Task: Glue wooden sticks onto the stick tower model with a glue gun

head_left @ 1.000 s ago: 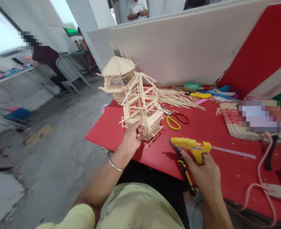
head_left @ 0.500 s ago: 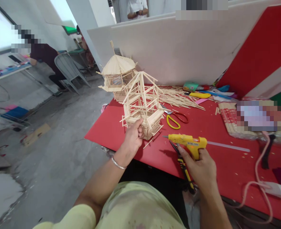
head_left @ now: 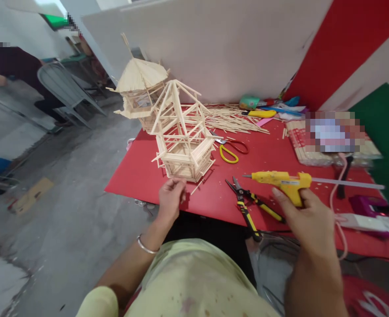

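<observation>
My right hand (head_left: 315, 222) grips a yellow hot glue gun (head_left: 277, 178), its nozzle pointing left and a clear glue stick sticking out behind. My left hand (head_left: 171, 196) is at the table's front edge, fingers curled in a pinch; whether anything is between them is hidden. Just beyond it stands an open-framed pavilion model (head_left: 177, 157) made of thin wooden sticks, with bare roof ribs. A loose stick (head_left: 197, 187) lies before its base. Black-and-yellow pliers (head_left: 245, 213) lie spread between my hands.
Behind is another stick model (head_left: 143, 75) with a covered roof. Scissors (head_left: 221, 152), loose sticks (head_left: 234, 121) and a yellow-handled cutter (head_left: 262, 113) lie on the red table (head_left: 128, 180). Packed sticks (head_left: 300, 145) and a pink cable (head_left: 333, 189) are at right. A person sits at far left.
My left hand has let go of the pavilion model and drawn back toward the table edge. My right hand has carried the glue gun rightward, away from the model, uncovering the pliers.
</observation>
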`<control>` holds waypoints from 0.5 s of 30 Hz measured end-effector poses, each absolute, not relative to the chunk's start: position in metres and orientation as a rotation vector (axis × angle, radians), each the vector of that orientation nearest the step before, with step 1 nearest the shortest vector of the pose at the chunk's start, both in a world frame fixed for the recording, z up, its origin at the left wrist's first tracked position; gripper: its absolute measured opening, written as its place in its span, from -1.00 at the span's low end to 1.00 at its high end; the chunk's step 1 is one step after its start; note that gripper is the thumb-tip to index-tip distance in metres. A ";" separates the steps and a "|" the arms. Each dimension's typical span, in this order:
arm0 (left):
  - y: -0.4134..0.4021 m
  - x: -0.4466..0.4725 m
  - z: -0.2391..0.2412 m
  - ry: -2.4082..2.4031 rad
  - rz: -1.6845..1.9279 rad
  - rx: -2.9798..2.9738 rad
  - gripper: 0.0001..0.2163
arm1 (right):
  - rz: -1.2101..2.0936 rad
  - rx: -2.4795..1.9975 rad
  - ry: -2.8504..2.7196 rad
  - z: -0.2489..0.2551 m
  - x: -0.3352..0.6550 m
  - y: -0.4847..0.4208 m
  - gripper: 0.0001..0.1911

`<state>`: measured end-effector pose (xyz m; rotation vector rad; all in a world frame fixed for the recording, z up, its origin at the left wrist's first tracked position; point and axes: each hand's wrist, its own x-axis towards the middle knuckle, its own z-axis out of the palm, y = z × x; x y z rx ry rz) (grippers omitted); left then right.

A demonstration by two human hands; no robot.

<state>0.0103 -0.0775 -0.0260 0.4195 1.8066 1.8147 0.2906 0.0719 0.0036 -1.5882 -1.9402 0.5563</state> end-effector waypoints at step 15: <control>-0.054 0.015 -0.040 2.500 0.118 1.577 -0.74 | 0.607 -1.567 -1.954 -0.005 0.304 0.107 -0.49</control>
